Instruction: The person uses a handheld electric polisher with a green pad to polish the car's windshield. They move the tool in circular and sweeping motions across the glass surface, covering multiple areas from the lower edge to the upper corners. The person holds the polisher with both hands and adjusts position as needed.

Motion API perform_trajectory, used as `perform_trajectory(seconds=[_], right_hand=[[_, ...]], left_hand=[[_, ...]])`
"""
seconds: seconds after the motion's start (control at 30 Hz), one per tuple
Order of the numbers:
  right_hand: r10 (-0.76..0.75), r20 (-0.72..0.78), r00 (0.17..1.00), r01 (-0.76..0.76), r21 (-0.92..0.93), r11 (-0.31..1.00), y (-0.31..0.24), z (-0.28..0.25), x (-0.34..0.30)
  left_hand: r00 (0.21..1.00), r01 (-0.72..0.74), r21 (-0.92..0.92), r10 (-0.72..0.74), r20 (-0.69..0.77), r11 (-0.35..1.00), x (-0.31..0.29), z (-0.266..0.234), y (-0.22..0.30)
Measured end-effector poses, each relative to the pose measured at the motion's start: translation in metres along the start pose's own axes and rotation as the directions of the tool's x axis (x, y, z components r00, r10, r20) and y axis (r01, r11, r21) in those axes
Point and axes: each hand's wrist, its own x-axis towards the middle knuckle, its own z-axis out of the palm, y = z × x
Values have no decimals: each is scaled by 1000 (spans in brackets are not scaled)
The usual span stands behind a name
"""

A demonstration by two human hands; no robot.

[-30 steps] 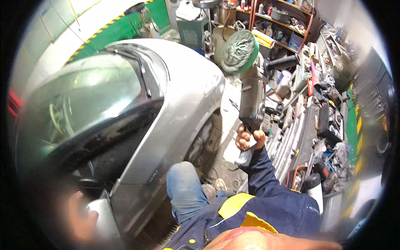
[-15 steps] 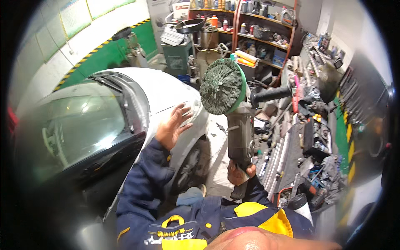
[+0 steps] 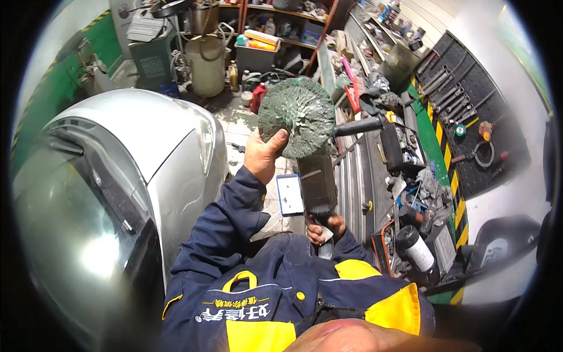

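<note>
A car polisher (image 3: 318,185) stands upright in front of my chest, its worn green-grey polishing pad (image 3: 300,114) uppermost. My right hand (image 3: 324,227) is wrapped round the polisher's lower handle, near my jacket. At the pad's lower left edge is my left hand (image 3: 263,156), its thumb pressed on the pad's face and its other fingers hidden behind the rim. A black side handle (image 3: 360,125) sticks out to the right of the pad. To my left is a silver car (image 3: 170,155), apart from the tool.
A cluttered bench (image 3: 358,188) with tools and rags runs along the right. Wrenches hang on a black pegboard (image 3: 463,111) beyond it. At the back stand a pale drum (image 3: 206,73), a grey bin (image 3: 257,57) and shelves. A blue-edged white board (image 3: 290,195) lies below the polisher.
My left hand has moved from open air beside the car to the pad's edge and taken hold there. The pad now faces me more squarely. The view has swung right and down.
</note>
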Motion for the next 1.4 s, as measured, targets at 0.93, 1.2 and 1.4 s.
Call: perform_trajectory(seconds=[0.93,1.2,1.4], right_hand=[[-132,-294,946,-98,-653,751,-138,5,75],[-152,-78,985,87,-536,839,-155,6,108],[-50,-423,905,-45,-211,976,-158,-41,119]], left_hand=[[964,263,145,-266,5,954,36,-31,-71],[999,35,157,-28,-44,987,53,2,-46],[959,-98,37,84,271,995,74,41,5]])
